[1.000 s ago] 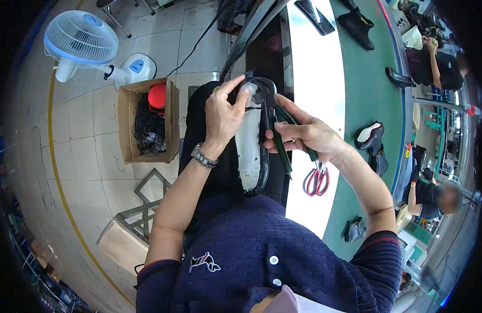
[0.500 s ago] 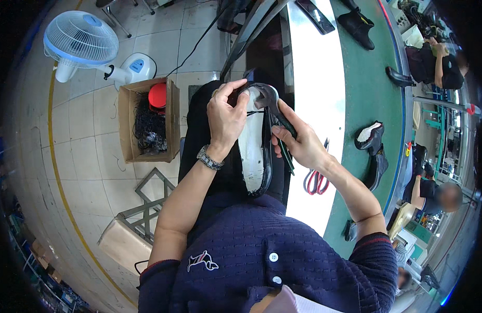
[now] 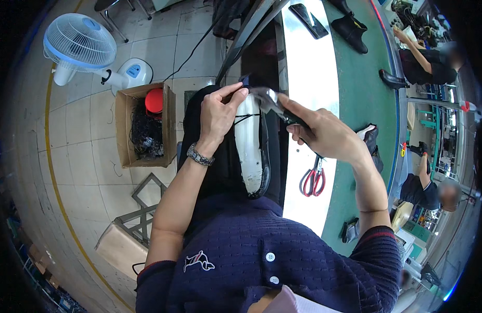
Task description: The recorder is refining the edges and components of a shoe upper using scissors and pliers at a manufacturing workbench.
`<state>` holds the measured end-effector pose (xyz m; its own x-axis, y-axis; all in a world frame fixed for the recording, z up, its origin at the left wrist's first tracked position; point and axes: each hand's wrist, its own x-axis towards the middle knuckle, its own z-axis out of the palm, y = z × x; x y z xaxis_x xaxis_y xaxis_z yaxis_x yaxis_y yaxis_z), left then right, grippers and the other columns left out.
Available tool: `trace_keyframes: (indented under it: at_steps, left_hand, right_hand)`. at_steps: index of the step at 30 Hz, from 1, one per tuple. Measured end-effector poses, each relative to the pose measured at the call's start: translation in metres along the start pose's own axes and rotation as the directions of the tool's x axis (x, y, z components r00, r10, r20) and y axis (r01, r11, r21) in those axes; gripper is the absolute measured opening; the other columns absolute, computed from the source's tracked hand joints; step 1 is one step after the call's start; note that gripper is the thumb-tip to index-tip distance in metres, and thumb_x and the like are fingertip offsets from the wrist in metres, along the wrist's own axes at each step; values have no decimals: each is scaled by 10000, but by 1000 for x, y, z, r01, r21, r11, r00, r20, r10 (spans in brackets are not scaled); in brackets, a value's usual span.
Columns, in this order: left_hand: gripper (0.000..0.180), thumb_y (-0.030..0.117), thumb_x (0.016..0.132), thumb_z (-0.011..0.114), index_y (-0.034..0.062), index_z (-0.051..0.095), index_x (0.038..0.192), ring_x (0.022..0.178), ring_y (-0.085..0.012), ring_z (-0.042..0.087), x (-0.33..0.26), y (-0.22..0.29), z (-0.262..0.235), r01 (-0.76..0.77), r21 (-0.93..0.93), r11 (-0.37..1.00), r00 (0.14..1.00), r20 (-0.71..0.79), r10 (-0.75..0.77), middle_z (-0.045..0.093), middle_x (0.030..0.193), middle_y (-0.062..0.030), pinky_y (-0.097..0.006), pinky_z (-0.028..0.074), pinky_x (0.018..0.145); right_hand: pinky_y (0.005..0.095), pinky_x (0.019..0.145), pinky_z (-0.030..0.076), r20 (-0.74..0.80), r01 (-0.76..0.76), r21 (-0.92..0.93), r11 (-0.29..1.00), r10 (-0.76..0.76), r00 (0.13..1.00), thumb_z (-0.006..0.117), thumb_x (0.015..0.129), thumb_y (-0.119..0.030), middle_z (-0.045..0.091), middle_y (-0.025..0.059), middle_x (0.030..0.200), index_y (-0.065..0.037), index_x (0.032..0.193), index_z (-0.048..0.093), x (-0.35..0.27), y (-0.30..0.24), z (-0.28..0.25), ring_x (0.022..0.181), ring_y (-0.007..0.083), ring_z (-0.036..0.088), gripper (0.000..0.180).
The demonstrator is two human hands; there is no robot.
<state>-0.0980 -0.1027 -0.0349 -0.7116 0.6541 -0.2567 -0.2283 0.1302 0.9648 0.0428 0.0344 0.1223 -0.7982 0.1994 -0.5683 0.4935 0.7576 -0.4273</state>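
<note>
Black shoe with long white sole board (image 3: 248, 151): sole up, centre of frame, on the lap. Left hand (image 3: 217, 119): thumb and forefinger close together at shoe's top end; cannot tell whether pinching its edge. Right hand (image 3: 329, 133): curled round dark-handled pincers, metal head (image 3: 267, 97) near same end. Red-handled scissor-like tool (image 3: 314, 180): right of centre, on glossy white worktop (image 3: 309, 83).

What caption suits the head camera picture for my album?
Left hand at a shoe's far end, right hand gripping a metal-headed tool there.
</note>
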Motion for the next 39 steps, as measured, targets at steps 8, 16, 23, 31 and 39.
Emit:
trace_keyframes:
  at_steps: [8,16,23,31,39]
  left_hand:
    - [332,240,875,668,22,689,1125,805,-127,678,1,1,-6,-76,79,994,996,50,72,734,921,-130,-246,508,723]
    - [341,238,878,674,24,683,1143,763,-93,641,0,-2,-6,-73,86,994,997,46,69,729,879,-94,-243,501,703]
    - [399,207,876,669,23,634,1228,847,-99,621,-2,-2,-10,-64,29,998,990,125,60,706,986,-96,-242,495,763]
    - [956,232,797,772,-4,175,1505,1207,-182,489,-48,2,-16,208,-173,963,940,307,-148,502,1349,-123,-306,366,1037]
    - [502,166,821,745,50,527,1258,994,-151,597,-82,-6,-6,537,-330,776,814,443,-376,623,1096,-41,-319,469,921]
  right_hand:
    - [429,604,505,-286,-33,-84,996,7,958,548,942,-77,623,211,724,-134,1476,319,35,-13,41,625,349,637,583]
    - [406,531,530,-615,252,-103,962,-261,745,547,941,-110,640,187,725,-193,1507,215,33,-1,53,612,358,656,661]
    - [400,521,529,-452,168,-146,975,-217,865,545,947,-136,627,159,683,-222,1518,196,36,7,47,544,319,637,674]
    - [439,581,527,-365,124,-77,989,-144,920,573,898,-13,681,166,759,-269,1532,133,38,19,61,574,307,645,813]
    - [257,603,513,-460,184,636,749,177,870,573,955,-108,607,127,1199,-196,1448,423,-7,31,85,642,85,577,523]
